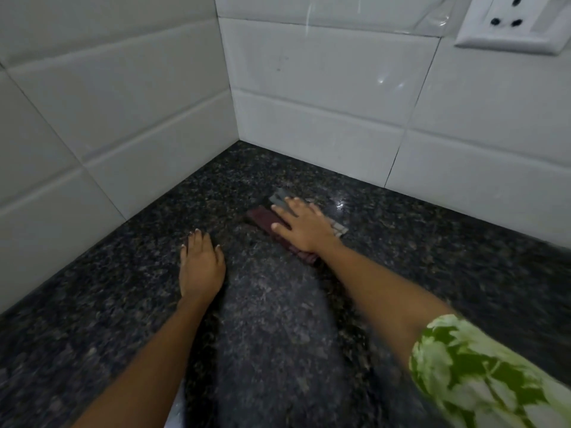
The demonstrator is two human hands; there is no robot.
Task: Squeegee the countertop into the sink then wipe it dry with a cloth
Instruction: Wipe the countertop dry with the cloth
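A folded cloth [268, 221], dark red with grey checked parts, lies flat on the dark speckled granite countertop [278, 319] near the wall corner. My right hand [301, 225] presses down on the cloth with fingers spread, covering most of it. My left hand [200, 264] rests palm down on the bare counter to the left of the cloth, holding nothing. A paler streak runs along the counter from the cloth toward me. No squeegee and no sink are in view.
White tiled walls [324, 88] meet in a corner just beyond the cloth. A white wall socket [513, 23] sits at the upper right. My right sleeve [482, 375] is green and white.
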